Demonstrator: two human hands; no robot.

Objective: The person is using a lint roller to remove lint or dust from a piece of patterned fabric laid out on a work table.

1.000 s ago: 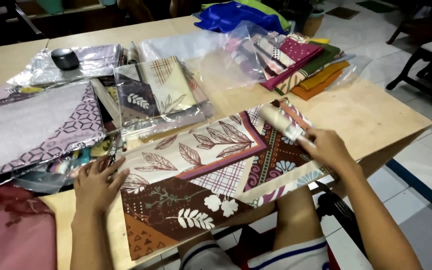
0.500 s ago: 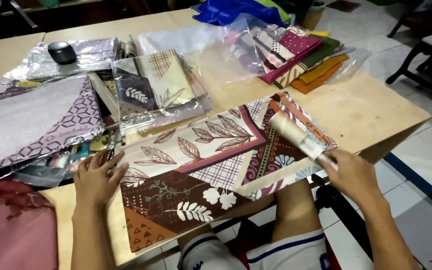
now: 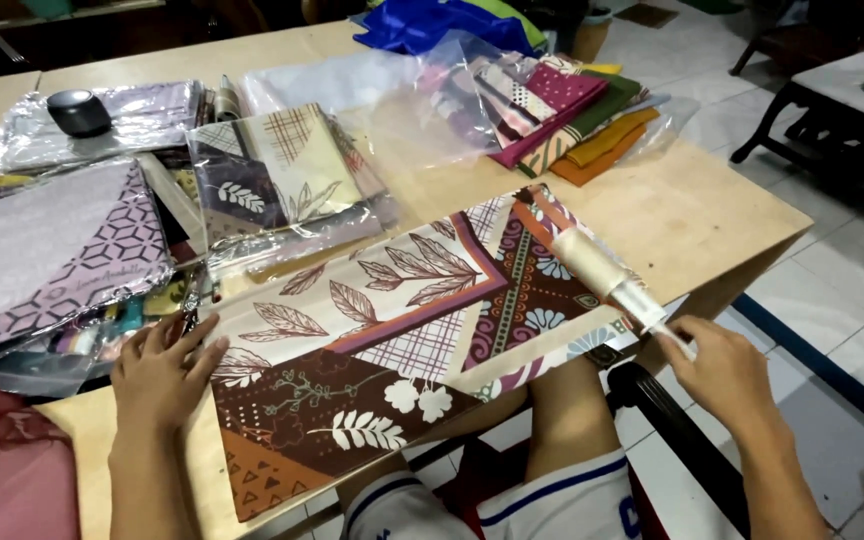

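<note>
While my left hand [image 3: 157,375] lies flat, fingers spread and gripping nothing, on the near-left edge of the patterned cloth [image 3: 392,330] spread over the desk [image 3: 702,215], I'd keep it pinned taut. My right hand [image 3: 727,370] is clenched on the lint roller [image 3: 607,280], resting on the cloth's right end; I'd judge light, even strokes work best.

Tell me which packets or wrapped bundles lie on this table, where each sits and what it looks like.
Clear plastic packet of cream and purple leaf-print cloth: middle of the table, flat, square.
Shiny wrapped packet with purple cube pattern: left side, flat, lilac.
Silvery wrapped packet: far left, under a small black round object.
Open clear bag of folded coloured cloths: far right; maroon, green, orange.
No signs or screens.
</note>
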